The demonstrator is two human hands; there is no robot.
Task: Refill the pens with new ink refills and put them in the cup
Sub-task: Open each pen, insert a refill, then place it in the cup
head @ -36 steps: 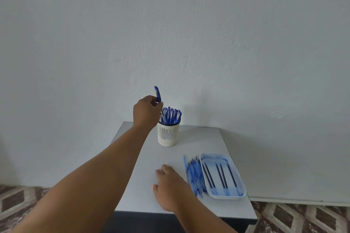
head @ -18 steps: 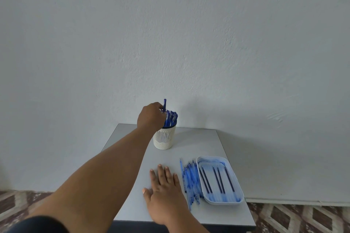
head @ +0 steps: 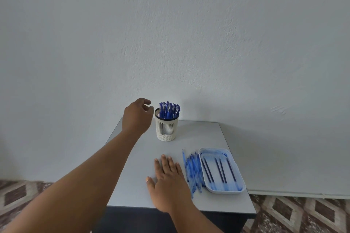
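So the left hand (head: pixel 136 117) is up in the air just left of the pen cup (head: pixel 166 128), fingers loosely curled and holding nothing, fingertips close to the cup's dark rim but not touching it as far as I can see. The cup is a white slotted one standing upright toward the back of the small grey table (head: pixel 204 134), and it's packed with blue capped pens (head: pixel 169 110) sticking up above the rim, leaning a bit to the right.

The right hand (head: pixel 168 178) lies flat on the tabletop near the front edge, fingers straight and slightly spread, nothing under it that I can make out. Just to its right is a loose pile of translucent blue refill tubes (head: pixel 193 170) lying lengthwise on the table, the little finger almost touching the nearest one. Right beside those, touching or nearly so, sits a white oblong tray (head: pixel 236 168) with five dark ink refills (head: pixel 219 170) lined up inside it.

Room-wise: the tray sits near the table's right edge, its front corner close to the front edge too. There's a bare patch of tabletop between the cup and the pile, and another to the right of the cup. The wall (head: pixel 189 34) is right behind the table, and patterned floor tiles (head: pixel 303 213) show on both sides.
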